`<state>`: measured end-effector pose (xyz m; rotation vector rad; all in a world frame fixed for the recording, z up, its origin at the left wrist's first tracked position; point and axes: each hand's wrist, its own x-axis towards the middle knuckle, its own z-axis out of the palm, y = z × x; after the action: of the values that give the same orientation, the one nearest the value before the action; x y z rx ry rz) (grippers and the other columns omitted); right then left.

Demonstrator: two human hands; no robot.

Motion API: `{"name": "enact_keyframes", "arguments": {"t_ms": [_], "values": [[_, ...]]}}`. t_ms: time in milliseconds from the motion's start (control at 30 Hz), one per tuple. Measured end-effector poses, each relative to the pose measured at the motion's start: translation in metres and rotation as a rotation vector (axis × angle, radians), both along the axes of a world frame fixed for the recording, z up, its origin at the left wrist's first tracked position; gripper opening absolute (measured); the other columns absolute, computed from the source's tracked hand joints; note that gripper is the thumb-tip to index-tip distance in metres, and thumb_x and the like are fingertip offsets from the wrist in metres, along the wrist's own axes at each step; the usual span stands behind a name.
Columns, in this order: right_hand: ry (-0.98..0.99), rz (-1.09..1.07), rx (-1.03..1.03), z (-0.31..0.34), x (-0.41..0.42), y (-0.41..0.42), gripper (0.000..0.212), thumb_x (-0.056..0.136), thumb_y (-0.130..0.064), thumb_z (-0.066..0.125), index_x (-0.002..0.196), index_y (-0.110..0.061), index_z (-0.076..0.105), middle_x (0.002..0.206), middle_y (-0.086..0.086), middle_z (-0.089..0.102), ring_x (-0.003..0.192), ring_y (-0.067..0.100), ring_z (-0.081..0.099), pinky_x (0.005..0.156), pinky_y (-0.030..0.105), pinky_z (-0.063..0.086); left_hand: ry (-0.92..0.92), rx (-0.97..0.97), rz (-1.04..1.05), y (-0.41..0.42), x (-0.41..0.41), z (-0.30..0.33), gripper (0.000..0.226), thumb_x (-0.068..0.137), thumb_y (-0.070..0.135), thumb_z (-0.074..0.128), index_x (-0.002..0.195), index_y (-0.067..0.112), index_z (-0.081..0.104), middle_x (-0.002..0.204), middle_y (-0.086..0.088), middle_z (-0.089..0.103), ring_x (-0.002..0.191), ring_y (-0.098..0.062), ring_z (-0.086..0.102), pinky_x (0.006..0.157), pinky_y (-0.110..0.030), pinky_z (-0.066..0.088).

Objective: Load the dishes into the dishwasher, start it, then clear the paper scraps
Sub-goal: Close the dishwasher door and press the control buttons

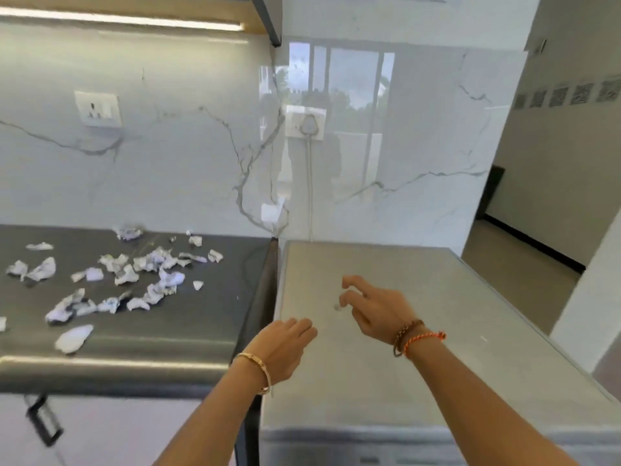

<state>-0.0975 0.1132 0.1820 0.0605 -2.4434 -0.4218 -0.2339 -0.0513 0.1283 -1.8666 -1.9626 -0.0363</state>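
Note:
Several crumpled white paper scraps (134,274) lie scattered over the dark countertop (201,324) at the left. To its right stands the dishwasher, seen from above as a grey flat top (420,331) with its front edge at the bottom. Both my hands hover over that grey top. My left hand (285,344) is near the top's left edge, fingers relaxed and holding nothing. My right hand (373,307) is a little further in, fingers spread loosely, empty. No dishes are in view.
A white marble wall runs behind both surfaces, with a socket (97,109) at the left and a plugged-in socket (305,122) whose cable drops behind the dishwasher. A cabinet handle (42,420) shows below the counter. A doorway and floor open at the right.

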Motion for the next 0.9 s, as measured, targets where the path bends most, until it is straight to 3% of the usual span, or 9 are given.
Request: {"name": "enact_keyframes", "arguments": {"t_ms": [100, 200, 300, 367, 433, 533, 733, 800, 900], "values": [[-0.023, 0.032, 0.0, -0.024, 0.029, -0.01, 0.017, 0.074, -0.017, 0.037, 0.086, -0.026, 0.043, 0.096, -0.005, 0.067, 0.044, 0.013, 0.057, 0.03, 0.015, 0.03, -0.053, 0.034, -0.082, -0.018, 0.021, -0.019, 0.063, 0.057, 0.025, 0.078, 0.112, 0.016, 0.048, 0.104, 0.001, 0.064, 0.073, -0.01, 0.066, 0.057, -0.02, 0.056], [-0.118, 0.032, -0.051, -0.06, 0.074, -0.026, 0.023, 0.075, -0.018, 0.039, 0.084, -0.022, 0.06, 0.095, -0.005, 0.068, 0.044, 0.012, 0.058, 0.028, 0.017, 0.035, -0.112, 0.049, -0.08, -0.044, 0.054, -0.038, 0.055, 0.075, 0.04, 0.047, 0.12, 0.009, 0.046, 0.112, -0.007, 0.065, 0.089, -0.016, 0.069, 0.071, -0.021, 0.057], [-0.185, -0.037, -0.12, -0.101, 0.109, -0.037, 0.032, 0.077, -0.025, 0.039, 0.082, -0.017, 0.07, 0.093, -0.002, 0.07, 0.047, 0.012, 0.061, 0.029, 0.019, 0.04, -0.222, -0.082, 0.04, -0.057, 0.082, -0.056, 0.077, 0.067, 0.047, 0.065, 0.127, 0.003, 0.046, 0.123, -0.015, 0.059, 0.101, -0.023, 0.066, 0.078, -0.026, 0.055], [-0.23, -0.116, -0.14, -0.124, 0.125, -0.044, 0.04, 0.077, -0.033, 0.039, 0.088, -0.013, 0.072, 0.094, 0.002, 0.071, 0.056, 0.014, 0.065, 0.035, 0.022, 0.047, -0.236, -0.145, 0.148, -0.056, 0.095, -0.063, 0.09, 0.069, 0.041, 0.074, 0.138, -0.002, 0.035, 0.142, -0.02, 0.04, 0.123, -0.031, 0.051, 0.096, -0.032, 0.046], [-0.252, -0.203, -0.149, -0.14, 0.138, -0.049, 0.046, 0.074, -0.038, 0.047, 0.098, -0.007, 0.071, 0.101, 0.007, 0.07, 0.073, 0.018, 0.069, 0.053, 0.027, 0.056, -0.252, -0.213, 0.316, -0.056, 0.108, -0.066, 0.086, 0.086, 0.035, 0.058, 0.147, 0.003, 0.007, 0.155, -0.014, 0.006, 0.143, -0.028, 0.015, 0.115, -0.033, 0.021], [-0.279, -0.308, -0.175, -0.155, 0.149, -0.063, 0.064, 0.049, -0.029, 0.079, 0.107, -0.004, 0.068, 0.11, 0.01, 0.067, 0.093, 0.023, 0.067, 0.077, 0.035, 0.056, -0.308, -0.175, 0.539, -0.064, 0.112, -0.074, 0.085, 0.088, 0.028, 0.057, 0.148, 0.01, -0.001, 0.156, -0.006, -0.002, 0.145, -0.024, 0.002, 0.117, -0.031, 0.01], [-0.486, -0.277, -0.287, -0.192, 0.153, -0.115, 0.079, 0.034, -0.02, 0.084, 0.11, -0.006, 0.068, 0.117, 0.012, 0.064, 0.097, 0.026, 0.065, 0.078, 0.038, 0.056, -0.247, -0.242, 0.564, -0.079, 0.107, -0.084, 0.09, 0.087, 0.013, 0.06, 0.148, 0.012, -0.007, 0.157, -0.006, -0.007, 0.145, -0.025, -0.003, 0.117, -0.034, 0.009], [-0.637, -0.254, -0.36, -0.197, 0.145, -0.138, 0.08, 0.05, -0.017, 0.082, 0.125, -0.006, 0.057, 0.137, 0.016, 0.047, 0.104, 0.028, 0.06, 0.086, 0.038, 0.053, -0.23, -0.254, 0.574, -0.08, 0.108, -0.086, 0.091, 0.087, 0.013, 0.059, 0.147, 0.011, -0.01, 0.156, -0.007, -0.011, 0.144, -0.027, -0.005, 0.117, -0.035, 0.01], [-0.863, -0.319, -0.503, -0.204, 0.125, -0.164, 0.065, 0.086, -0.005, 0.055, 0.145, -0.012, 0.028, 0.157, 0.008, -0.002, 0.11, 0.03, 0.052, 0.096, 0.037, 0.044, -0.201, -0.256, 0.571, -0.081, 0.108, -0.088, 0.093, 0.088, 0.016, 0.059, 0.147, 0.011, -0.012, 0.156, -0.006, -0.013, 0.144, -0.027, -0.006, 0.117, -0.036, 0.014]]}}
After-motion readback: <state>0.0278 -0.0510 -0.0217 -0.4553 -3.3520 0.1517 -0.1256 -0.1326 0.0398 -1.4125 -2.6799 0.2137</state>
